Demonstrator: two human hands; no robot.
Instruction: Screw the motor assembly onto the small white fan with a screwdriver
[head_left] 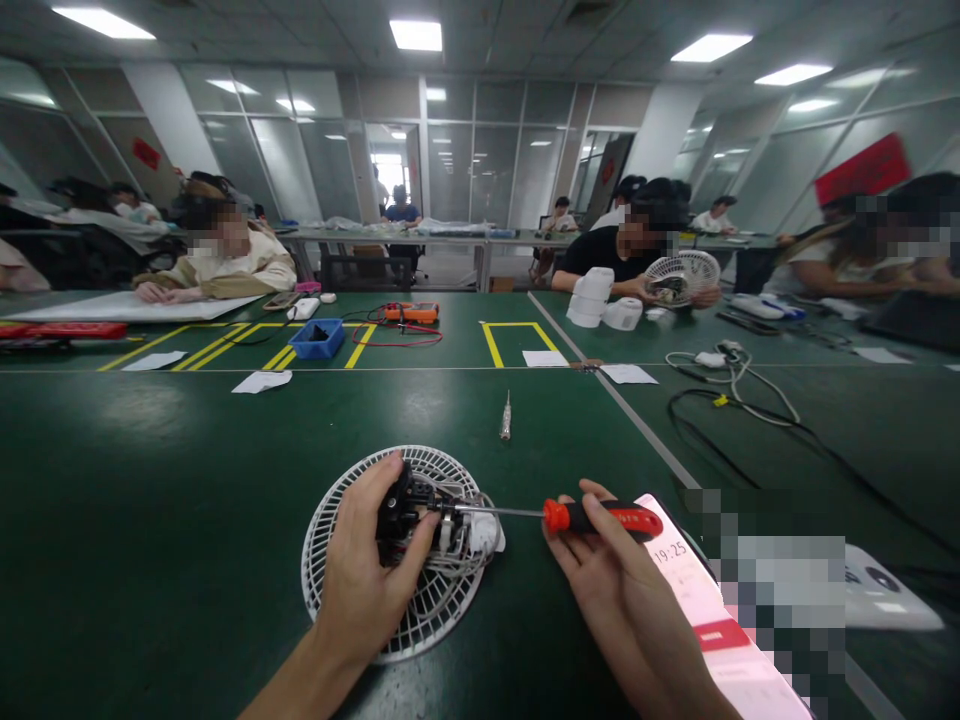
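A white round fan grille lies on the green table, with a black fan motor and bundled wires on top of it. My left hand is closed round the motor, thumb on its near side and fingers over its far left. In my right hand is a red and black screwdriver, held by the handle between thumb and fingers. Its shaft points left and the tip reaches the motor assembly, where the exact contact point is too small to make out.
Beyond the grille lies a small clear-handled screwdriver. A lit phone rests under my right wrist. Cables run along the right side. Farther back are a blue bin, an orange multimeter and a co-worker holding another grille.
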